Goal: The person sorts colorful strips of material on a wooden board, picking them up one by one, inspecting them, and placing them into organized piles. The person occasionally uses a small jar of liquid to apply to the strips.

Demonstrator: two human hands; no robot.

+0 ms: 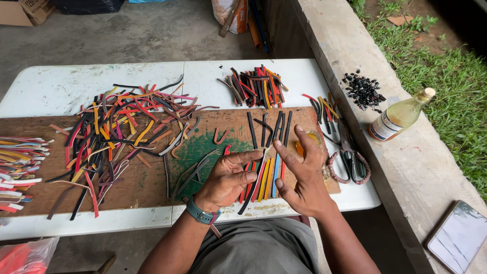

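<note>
- Wrists first, at the table's near edge: teal watch strap (pixel 201 213) on the left wrist, grey cloth over the lap below.
- Left hand (pixel 227 177), palm half up, fingers loosely curled and spread, nothing clamped in them; fingertips close to the right hand's.
- Right hand (pixel 302 175), palm turned inward, fingers extended and parted, thumb raised; a thin pale strip (pixel 265 150) seems to run between the two hands, though an actual pinch cannot be told.
- Sorted row of strips (pixel 264 180) directly beneath both hands, laid side by side in red, orange, yellow, blue and black; flat, narrow, rubbery-looking, matte.
- Likely slip: so slim a strip, barely gripped, dropped into the row and lost among look-alikes; a knuckle could also knock the tidy row askew.
- Worn wooden board (pixel 142 182) under it all, brown with a scuffed green patch, lying on a white folding table (pixel 61 86).
- Scissors (pixel 350 157) with cord-wrapped handles just right of the right hand; blades near enough for a careless sweep to catch.
- Tangled heap of strips (pixel 122 127) to the left, curled and crossing.
- Second bundle (pixel 256 86) farther back, straighter.
- Glass bottle (pixel 401 115) of yellowish liquid lying tilted on the concrete ledge, beside dark crumbs (pixel 362 91); could roll.
</note>
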